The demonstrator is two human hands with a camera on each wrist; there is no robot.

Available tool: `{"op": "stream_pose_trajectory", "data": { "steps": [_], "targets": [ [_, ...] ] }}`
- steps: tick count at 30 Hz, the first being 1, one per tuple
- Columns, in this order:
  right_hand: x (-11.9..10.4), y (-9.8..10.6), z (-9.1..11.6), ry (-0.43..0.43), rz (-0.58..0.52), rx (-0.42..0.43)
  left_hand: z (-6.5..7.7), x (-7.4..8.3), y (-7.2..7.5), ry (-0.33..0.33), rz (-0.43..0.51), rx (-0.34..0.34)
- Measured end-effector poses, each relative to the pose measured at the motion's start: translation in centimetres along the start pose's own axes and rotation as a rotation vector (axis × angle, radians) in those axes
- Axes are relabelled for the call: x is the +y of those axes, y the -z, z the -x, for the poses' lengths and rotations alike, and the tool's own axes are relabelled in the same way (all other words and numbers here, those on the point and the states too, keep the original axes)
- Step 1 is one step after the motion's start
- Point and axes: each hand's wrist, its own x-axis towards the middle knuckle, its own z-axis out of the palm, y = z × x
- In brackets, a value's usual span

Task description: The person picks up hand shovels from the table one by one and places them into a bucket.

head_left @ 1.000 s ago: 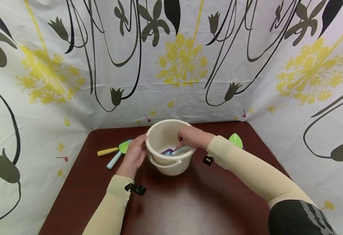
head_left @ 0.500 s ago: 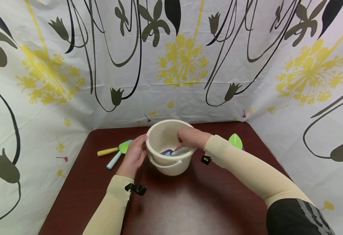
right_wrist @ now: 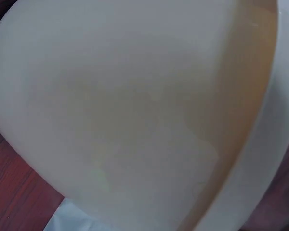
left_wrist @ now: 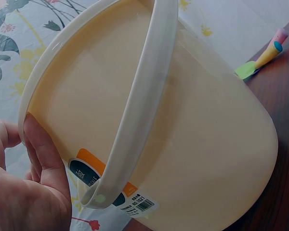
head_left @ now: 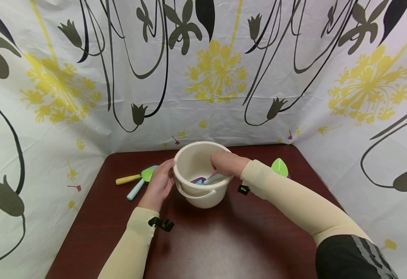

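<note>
A cream bucket (head_left: pixel 203 199) with a white bail handle (left_wrist: pixel 139 101) stands upright on the table. My left hand (head_left: pixel 159 182) holds its rim from the left; the left wrist view shows the thumb and fingers (left_wrist: pixel 45 149) on either side of the edge. My right hand (head_left: pixel 228 162) reaches over the right rim into the bucket, its curled fingers at the pale blue handle (head_left: pixel 214 178) of a toy shovel. Beside that handle, inside the bucket, lies a purple and light blue piece (head_left: pixel 199 180). The bucket wall (right_wrist: pixel 135 110) hides the right hand's fingers in the right wrist view.
Left of the bucket, a green toy shovel with a yellow handle (head_left: pixel 128 179) crosses another with a light blue handle (head_left: pixel 135 190). A green leaf-shaped blade (head_left: pixel 279 167) lies beyond the right forearm. A patterned cloth (head_left: pixel 203 116) hangs behind the dark red table (head_left: pixel 203 248).
My right forearm has shifted slightly left, with the hand still inside the bucket. The left hand and the bucket stay in place.
</note>
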Motion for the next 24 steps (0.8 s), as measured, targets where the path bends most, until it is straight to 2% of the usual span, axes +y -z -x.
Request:
{"op": "stream_pose_trajectory", "data": {
  "steps": [6,11,14,17,24],
  "targets": [
    [-0.2,0.3,0.1,0.005,0.012,-0.016,-0.1,-0.2,0.1,-0.003,0.013,-0.002],
    [0.0,0.2,0.2,-0.014,-0.025,0.014,-0.2,-0.1,0.1,-0.003,0.009,-0.01],
    [0.3,0.5,0.5,-0.034,-0.08,0.075,-0.2,-0.1,0.1,-0.004,0.006,-0.015],
    [0.9,1.2,1.3,-0.059,-0.129,0.175,-0.3,-0.1,0.1,-0.005,0.01,-0.015],
    [3.4,2.0,4.8,-0.118,-0.19,0.424,-0.4,-0.2,0.2,0.001,0.009,-0.016]
  ]
}}
